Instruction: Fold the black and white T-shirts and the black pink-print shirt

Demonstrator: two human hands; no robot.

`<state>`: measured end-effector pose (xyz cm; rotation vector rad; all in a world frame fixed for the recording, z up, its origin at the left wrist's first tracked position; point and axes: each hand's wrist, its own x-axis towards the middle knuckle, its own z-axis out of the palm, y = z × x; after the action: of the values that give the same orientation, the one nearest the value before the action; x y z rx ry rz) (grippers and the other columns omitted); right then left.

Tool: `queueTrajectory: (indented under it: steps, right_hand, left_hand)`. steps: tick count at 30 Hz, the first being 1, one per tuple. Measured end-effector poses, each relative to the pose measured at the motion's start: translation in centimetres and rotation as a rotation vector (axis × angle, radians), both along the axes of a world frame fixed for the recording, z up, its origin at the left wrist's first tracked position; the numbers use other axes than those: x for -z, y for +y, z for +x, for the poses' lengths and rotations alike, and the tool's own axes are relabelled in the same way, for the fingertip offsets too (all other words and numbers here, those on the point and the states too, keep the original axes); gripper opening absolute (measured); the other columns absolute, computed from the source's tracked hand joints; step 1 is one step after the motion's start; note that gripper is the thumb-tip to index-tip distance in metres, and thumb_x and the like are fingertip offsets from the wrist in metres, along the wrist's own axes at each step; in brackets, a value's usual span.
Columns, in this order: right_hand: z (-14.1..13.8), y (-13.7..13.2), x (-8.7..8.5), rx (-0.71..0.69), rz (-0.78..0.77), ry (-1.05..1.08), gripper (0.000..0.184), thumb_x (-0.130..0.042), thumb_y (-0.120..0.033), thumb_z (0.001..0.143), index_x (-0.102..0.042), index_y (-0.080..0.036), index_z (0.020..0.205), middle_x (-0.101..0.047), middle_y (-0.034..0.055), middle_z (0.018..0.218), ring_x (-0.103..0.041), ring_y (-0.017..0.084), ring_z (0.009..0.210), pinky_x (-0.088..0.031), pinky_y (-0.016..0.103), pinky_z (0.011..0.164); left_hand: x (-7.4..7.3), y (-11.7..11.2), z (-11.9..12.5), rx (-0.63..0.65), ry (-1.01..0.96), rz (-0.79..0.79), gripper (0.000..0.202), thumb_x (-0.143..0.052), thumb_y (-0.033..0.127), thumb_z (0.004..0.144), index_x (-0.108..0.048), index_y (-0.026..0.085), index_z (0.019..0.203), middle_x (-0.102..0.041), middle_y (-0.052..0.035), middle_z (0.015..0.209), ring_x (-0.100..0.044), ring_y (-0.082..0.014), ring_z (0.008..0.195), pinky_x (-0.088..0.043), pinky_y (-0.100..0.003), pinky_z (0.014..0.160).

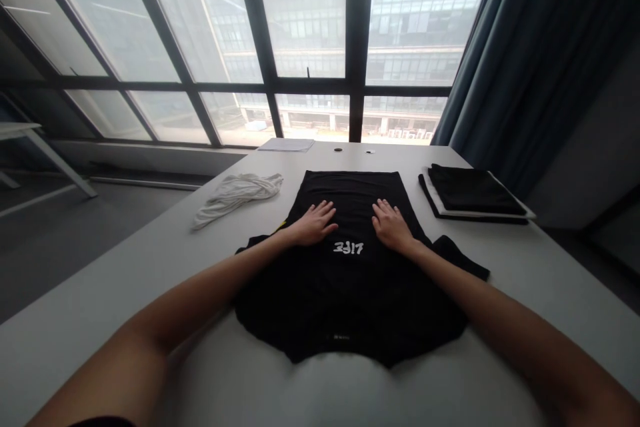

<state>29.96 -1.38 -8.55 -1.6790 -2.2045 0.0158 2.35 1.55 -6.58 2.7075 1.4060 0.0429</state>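
A black T-shirt [350,293] lies spread on the white table, its neckline toward me and its hem toward the window. White lettering that reads upside down sits mid-shirt. On the shirt's left side my left hand [315,223] rests flat, fingers stretched out. My right hand [391,223] lies flat on the right side, fingers extended toward the hem. Neither hand grips the cloth. A short sleeve sticks out past each forearm, and a small yellow bit shows at the shirt's left edge beside my left wrist.
The white table [150,267] carries a crumpled white cloth [239,196] at left and a stack of folded black and white garments [475,192] at right. Papers [286,145] lie at the far edge, near a round hole. Windows and a blue curtain [520,60] stand behind.
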Motion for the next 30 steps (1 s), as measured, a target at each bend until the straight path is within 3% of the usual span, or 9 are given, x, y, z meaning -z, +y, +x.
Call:
queueTrajectory:
  steps: [2, 5, 10, 16, 21, 24, 27, 30]
  right_hand:
    - [-2.4, -3.5, 0.4, -0.131, -0.033, 0.034, 0.054, -0.035, -0.031, 0.101, -0.041, -0.012, 0.151, -0.031, 0.0136, 0.161, -0.022, 0.025, 0.151, -0.019, 0.047, 0.121]
    - [-3.5, -7.5, 0.9, -0.261, -0.098, 0.045, 0.058, -0.037, -0.038, 0.101, -0.037, -0.015, 0.154, -0.029, 0.0117, 0.162, -0.021, 0.024, 0.151, -0.019, 0.047, 0.122]
    - [1.3, -9.1, 1.3, -0.217, -0.128, 0.019, 0.058, -0.039, -0.044, 0.100, -0.041, -0.017, 0.152, -0.030, 0.0116, 0.162, -0.022, 0.024, 0.151, -0.019, 0.049, 0.122]
    - [7.3, -8.6, 1.3, -0.024, 0.027, 0.057, 0.053, -0.035, -0.036, 0.101, -0.050, -0.010, 0.144, -0.039, 0.0155, 0.157, -0.030, 0.026, 0.148, -0.025, 0.046, 0.121]
    - [9.2, -8.5, 0.4, 0.176, 0.210, 0.097, 0.046, -0.034, -0.030, 0.098, -0.062, -0.013, 0.131, -0.055, 0.0145, 0.143, -0.047, 0.027, 0.134, -0.034, 0.044, 0.115]
    - [9.0, -8.9, -0.3, 0.261, 0.241, 0.066, 0.044, -0.037, -0.030, 0.097, -0.063, -0.013, 0.129, -0.056, 0.0171, 0.140, -0.047, 0.032, 0.132, -0.036, 0.048, 0.113]
    - [7.3, -10.0, -0.9, 0.135, 0.269, 0.053, 0.043, -0.040, -0.031, 0.098, -0.061, -0.016, 0.132, -0.050, 0.0150, 0.147, -0.038, 0.031, 0.141, -0.030, 0.051, 0.117]
    - [4.7, -11.6, -1.5, -0.191, 0.210, 0.061, 0.043, -0.045, -0.032, 0.099, -0.056, -0.022, 0.139, -0.045, 0.0099, 0.153, -0.031, 0.027, 0.146, -0.027, 0.050, 0.120]
  left_hand:
    - [0.4, -3.9, 1.2, 0.199, -0.039, -0.015, 0.068, -0.029, 0.057, 0.104, -0.023, 0.019, 0.159, -0.013, -0.0105, 0.166, -0.005, -0.0269, 0.154, -0.008, -0.049, 0.123]
    - [0.8, -8.8, 1.8, 0.325, -0.067, -0.056, 0.067, -0.035, 0.055, 0.104, -0.017, 0.026, 0.161, -0.010, -0.0086, 0.166, -0.006, -0.0268, 0.154, -0.007, -0.051, 0.123]
    - [0.0, -13.0, -0.2, 0.394, -0.112, -0.076, 0.060, -0.041, 0.050, 0.104, -0.021, 0.037, 0.159, -0.015, -0.0027, 0.166, -0.010, -0.0282, 0.153, -0.006, -0.053, 0.123]
    - [-1.5, -15.5, -1.4, 0.496, -0.172, -0.110, 0.057, -0.045, 0.042, 0.104, -0.026, 0.038, 0.157, -0.023, -0.0016, 0.164, -0.017, -0.0274, 0.152, -0.007, -0.053, 0.124]
    - [-2.4, -16.0, -1.1, 0.599, -0.188, -0.193, 0.062, -0.052, 0.041, 0.101, -0.027, 0.036, 0.157, -0.027, -0.0030, 0.163, -0.019, -0.0287, 0.152, -0.008, -0.054, 0.124]
    - [-2.7, -16.2, -0.8, 0.650, -0.186, -0.242, 0.066, -0.055, 0.042, 0.100, -0.025, 0.035, 0.158, -0.028, -0.0039, 0.162, -0.020, -0.0282, 0.151, -0.009, -0.053, 0.124]
    - [-2.8, -16.5, -0.6, 0.679, -0.203, -0.256, 0.069, -0.057, 0.042, 0.099, -0.024, 0.033, 0.159, -0.028, -0.0053, 0.162, -0.023, -0.0285, 0.150, -0.011, -0.053, 0.124]
    - [-2.9, -16.8, -0.5, 0.692, -0.212, -0.242, 0.072, -0.060, 0.041, 0.097, -0.024, 0.032, 0.159, -0.028, -0.0060, 0.162, -0.025, -0.0290, 0.150, -0.012, -0.053, 0.124]
